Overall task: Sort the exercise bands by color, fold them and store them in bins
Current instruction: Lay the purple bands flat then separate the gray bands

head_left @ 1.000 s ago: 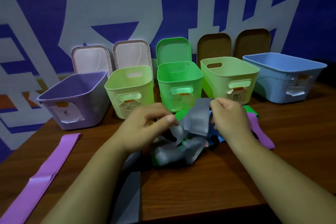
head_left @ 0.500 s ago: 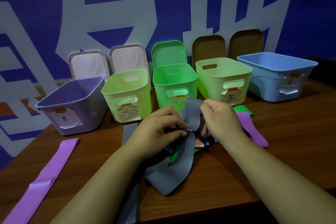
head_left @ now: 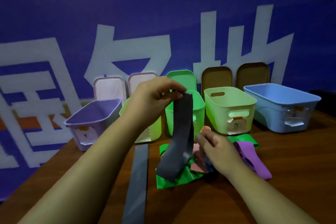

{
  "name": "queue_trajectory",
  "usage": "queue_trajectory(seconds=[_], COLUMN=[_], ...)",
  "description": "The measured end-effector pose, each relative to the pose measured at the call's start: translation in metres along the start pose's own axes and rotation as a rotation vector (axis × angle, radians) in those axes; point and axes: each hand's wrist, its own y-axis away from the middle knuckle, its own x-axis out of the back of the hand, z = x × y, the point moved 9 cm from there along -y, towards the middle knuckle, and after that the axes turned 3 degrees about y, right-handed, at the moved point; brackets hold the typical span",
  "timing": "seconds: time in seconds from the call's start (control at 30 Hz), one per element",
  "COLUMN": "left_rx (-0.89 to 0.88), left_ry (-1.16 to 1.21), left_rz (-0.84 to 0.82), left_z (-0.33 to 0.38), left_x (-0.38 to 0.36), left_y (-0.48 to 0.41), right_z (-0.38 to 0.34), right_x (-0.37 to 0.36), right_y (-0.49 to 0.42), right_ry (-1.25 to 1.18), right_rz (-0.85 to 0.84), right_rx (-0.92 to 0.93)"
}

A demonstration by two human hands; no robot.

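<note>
Sorting step: your left hand pinches the grey band by its top end, tail on the pile at 6 o'clock of the green bin; your right hand touches the pile, its fingers' grip unclear. Next, draw it free and fold it

The table, lower right, is brown grained wood with a low satin sheen. The bins across mid-frame, from the purple bin to the blue bin, are smooth moulded plastic, semi-matt. The label on a pale green bin front is creased paper. At centre, the grey band is a thin, smooth, rubbery sheet, mostly matt. The green band beneath it is glossier along its folds. The purple band at right looks matt.
</note>
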Motion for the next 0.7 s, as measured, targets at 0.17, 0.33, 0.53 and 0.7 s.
queue_trajectory(seconds=[0.17, 0.33, 0.53, 0.7], left_rx=[-0.016, 0.016, 0.035, 0.061], left_ry=[-0.018, 0.011, 0.016, 0.041], left_rz=[0.030, 0.021, -0.016, 0.000], left_z=[0.020, 0.032, 0.044, 0.045], left_x=[0.029, 0.044, 0.056, 0.068], left_y=[-0.027, -0.039, -0.042, -0.040], right_z=[-0.001, -0.039, -0.147, -0.207], right_x=[0.001, 0.014, 0.052, 0.065], right_y=[0.002, -0.005, -0.008, -0.018], right_ry=[-0.103, -0.125, -0.154, -0.065], right_rz=[0.016, 0.040, 0.052, 0.019], right_rx=[-0.034, 0.063, 0.284, 0.353])
